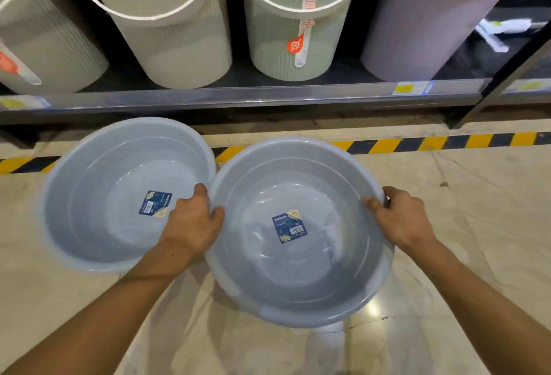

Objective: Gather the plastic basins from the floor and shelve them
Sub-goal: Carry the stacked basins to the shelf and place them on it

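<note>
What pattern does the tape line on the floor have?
Yellow and black diagonal stripes on the floor tape, seen in the head view.

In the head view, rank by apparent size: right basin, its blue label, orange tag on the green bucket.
Right basin
Blue label
Orange tag, though it is farther away, so true size is unsure.

Shop: price-tagged shelf of buckets

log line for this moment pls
left hand: grips left basin rim | right hand: grips right basin rim | basins: rims touching | shelf: buckets
</note>
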`<state>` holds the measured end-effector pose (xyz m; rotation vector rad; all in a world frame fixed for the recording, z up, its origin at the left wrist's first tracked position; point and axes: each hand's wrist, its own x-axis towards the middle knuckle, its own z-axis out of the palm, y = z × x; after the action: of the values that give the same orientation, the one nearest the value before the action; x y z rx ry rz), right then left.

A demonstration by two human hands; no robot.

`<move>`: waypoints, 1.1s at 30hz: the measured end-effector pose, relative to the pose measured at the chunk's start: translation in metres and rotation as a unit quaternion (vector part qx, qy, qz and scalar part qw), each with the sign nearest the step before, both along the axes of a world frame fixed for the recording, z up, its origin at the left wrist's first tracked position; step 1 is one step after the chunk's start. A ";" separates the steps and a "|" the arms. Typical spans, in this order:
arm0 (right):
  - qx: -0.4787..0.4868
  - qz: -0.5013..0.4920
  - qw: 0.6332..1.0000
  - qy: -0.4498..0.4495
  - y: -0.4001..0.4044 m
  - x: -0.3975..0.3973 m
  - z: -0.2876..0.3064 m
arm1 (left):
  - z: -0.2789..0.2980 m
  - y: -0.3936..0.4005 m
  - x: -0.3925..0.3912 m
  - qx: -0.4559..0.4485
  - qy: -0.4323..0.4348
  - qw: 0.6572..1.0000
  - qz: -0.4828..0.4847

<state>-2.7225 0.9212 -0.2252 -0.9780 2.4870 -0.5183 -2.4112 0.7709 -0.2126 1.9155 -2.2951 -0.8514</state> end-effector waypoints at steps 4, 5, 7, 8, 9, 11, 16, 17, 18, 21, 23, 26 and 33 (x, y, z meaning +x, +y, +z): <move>0.009 0.005 0.999 0.051 -0.001 0.000 -0.005 | -0.006 0.002 -0.003 -0.001 -0.032 0.999 -0.024; 0.018 0.003 0.998 0.061 -0.001 0.001 -0.006 | -0.007 0.003 -0.004 -0.003 -0.038 0.999 -0.025; 0.049 -0.011 0.995 0.088 0.000 0.001 -0.007 | -0.012 0.005 -0.006 -0.009 -0.045 0.999 -0.028; 0.068 -0.015 0.992 0.105 0.000 0.001 -0.007 | -0.014 0.005 -0.006 -0.011 -0.046 0.998 -0.029; 0.087 -0.013 0.989 0.118 0.000 0.001 -0.007 | -0.016 0.006 -0.006 -0.011 -0.045 0.998 -0.029; 0.112 -0.005 0.987 0.113 0.000 -0.001 -0.007 | -0.019 0.006 -0.006 -0.009 -0.042 0.999 -0.025; 0.101 -0.010 0.993 0.059 0.002 0.001 -0.016 | -0.024 0.011 -0.006 -0.029 -0.044 0.998 -0.020; 0.095 -0.008 0.994 0.050 0.002 0.002 -0.017 | -0.024 0.012 -0.006 -0.033 -0.046 0.998 -0.022; 0.091 -0.005 0.995 0.042 0.003 0.003 -0.019 | -0.025 0.013 -0.006 -0.037 -0.047 0.998 -0.023; 0.084 0.000 0.996 0.033 0.004 0.005 -0.019 | -0.024 0.015 -0.007 -0.045 -0.049 0.998 -0.021; 0.074 -0.004 0.997 0.035 0.006 0.004 -0.017 | -0.022 0.016 -0.008 -0.050 -0.040 0.998 -0.011; 0.058 -0.021 0.998 0.035 0.007 -0.002 -0.009 | -0.014 0.016 -0.011 -0.041 -0.006 0.999 -0.008; 0.032 -0.033 0.997 0.055 0.005 -0.013 0.069 | 0.060 0.015 -0.013 -0.021 0.069 0.997 0.016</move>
<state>-2.7351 0.9262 -0.1561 -0.9262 2.6245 -0.4132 -2.4241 0.7857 -0.1525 1.8104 -2.1787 -0.8947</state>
